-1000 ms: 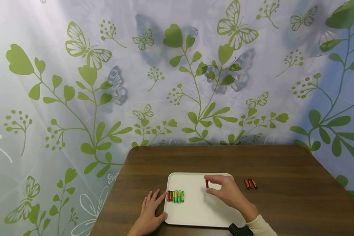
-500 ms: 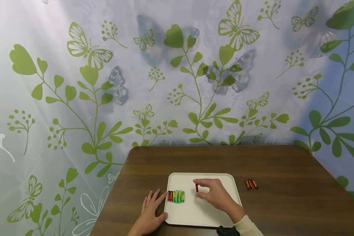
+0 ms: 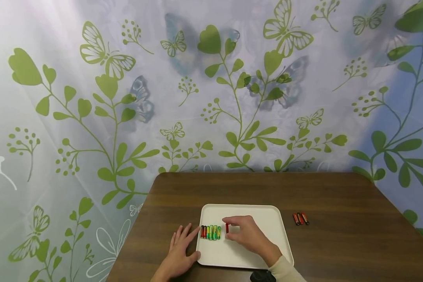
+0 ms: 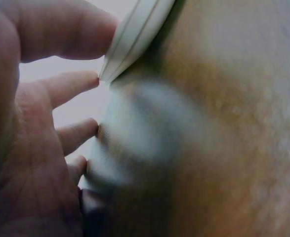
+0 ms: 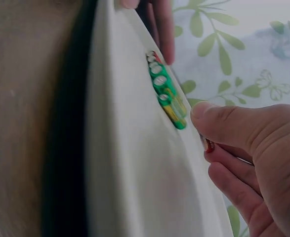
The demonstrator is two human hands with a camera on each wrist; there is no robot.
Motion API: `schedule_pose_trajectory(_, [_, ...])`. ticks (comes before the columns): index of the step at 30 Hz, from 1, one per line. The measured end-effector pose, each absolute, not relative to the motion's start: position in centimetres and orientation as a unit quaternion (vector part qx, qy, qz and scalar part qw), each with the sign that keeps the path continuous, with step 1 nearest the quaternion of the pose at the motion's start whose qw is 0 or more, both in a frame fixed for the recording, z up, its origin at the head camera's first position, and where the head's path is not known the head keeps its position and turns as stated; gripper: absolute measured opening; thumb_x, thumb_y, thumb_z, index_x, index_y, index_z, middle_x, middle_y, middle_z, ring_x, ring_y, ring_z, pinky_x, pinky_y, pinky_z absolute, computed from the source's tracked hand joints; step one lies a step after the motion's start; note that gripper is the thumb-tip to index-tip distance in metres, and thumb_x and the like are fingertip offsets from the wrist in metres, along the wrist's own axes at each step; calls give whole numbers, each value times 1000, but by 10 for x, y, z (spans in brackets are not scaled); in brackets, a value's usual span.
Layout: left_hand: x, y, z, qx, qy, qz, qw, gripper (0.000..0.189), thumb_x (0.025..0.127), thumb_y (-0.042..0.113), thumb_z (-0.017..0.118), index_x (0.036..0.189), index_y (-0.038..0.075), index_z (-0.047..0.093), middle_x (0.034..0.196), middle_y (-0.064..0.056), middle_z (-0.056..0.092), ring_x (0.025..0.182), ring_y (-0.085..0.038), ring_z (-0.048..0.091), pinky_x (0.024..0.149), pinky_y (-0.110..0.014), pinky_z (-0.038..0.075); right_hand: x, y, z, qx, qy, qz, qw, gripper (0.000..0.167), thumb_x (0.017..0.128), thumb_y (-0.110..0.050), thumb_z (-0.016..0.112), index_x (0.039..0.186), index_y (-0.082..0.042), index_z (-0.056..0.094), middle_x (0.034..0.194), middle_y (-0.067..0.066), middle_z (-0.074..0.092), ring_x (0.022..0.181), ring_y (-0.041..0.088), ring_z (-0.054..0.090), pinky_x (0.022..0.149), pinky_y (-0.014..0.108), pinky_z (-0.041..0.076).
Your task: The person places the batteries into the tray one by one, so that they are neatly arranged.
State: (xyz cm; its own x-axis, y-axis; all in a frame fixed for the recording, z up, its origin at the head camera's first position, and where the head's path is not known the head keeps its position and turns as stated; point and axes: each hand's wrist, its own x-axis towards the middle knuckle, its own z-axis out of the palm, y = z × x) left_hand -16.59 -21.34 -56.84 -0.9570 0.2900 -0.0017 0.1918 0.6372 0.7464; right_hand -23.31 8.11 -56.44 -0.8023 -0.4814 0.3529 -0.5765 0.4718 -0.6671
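My right hand (image 3: 246,233) pinches a small red battery (image 3: 227,228) by its ends between thumb and finger, over the white tray (image 3: 246,260). Just left of it lies a side-by-side row of batteries, red-and-black ones (image 3: 203,232) at the left and green-and-yellow ones (image 3: 214,232) at the right. In the right wrist view the held battery (image 5: 207,143) is partly hidden by the thumb. Fingers spread, my left hand (image 3: 178,250) rests on the table with its thumb and fingertips at the tray's left rim; the left wrist view shows this hand (image 4: 36,123) against the tray edge (image 4: 135,39).
Several red-and-black batteries (image 3: 300,219) lie on the brown wooden table (image 3: 338,250), right of the tray. Behind the table hangs a curtain (image 3: 218,98) printed with leaves and butterflies.
My right hand has carried the red battery leftward across the tray, up to the right end of the row. The left hand stays at the tray's left rim.
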Motion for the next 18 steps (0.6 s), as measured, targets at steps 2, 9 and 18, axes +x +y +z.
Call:
schedule_pose_trajectory(2, [-166, -213, -568, 132, 903, 404, 60, 79, 90, 17, 78, 164, 14, 52, 176, -30, 29, 164, -62, 5, 127, -80, -5, -233, 77, -566, 312, -857, 406, 54, 43, 85, -7, 91, 127, -3, 81, 124, 9, 83, 106, 26, 81, 96, 40, 66])
schedule_pose_trajectory(9, [-165, -212, -566, 133, 901, 408, 63, 79, 90, 18, 78, 164, 14, 51, 176, -31, 28, 164, -63, 4, 126, -80, -6, -232, 67, -570, 321, -870, 366, 72, 45, 83, -8, 93, 126, -5, 81, 123, 4, 83, 117, 21, 78, 102, 42, 64])
schedule_pose_trajectory(18, [-164, -213, -568, 133, 902, 406, 59, 79, 90, 18, 78, 164, 13, 51, 176, -32, 28, 164, -64, 4, 126, -80, -5, -230, 59, -568, 327, -884, 325, 79, 46, 83, -14, 95, 126, -6, 81, 122, 5, 83, 117, 22, 79, 102, 43, 64])
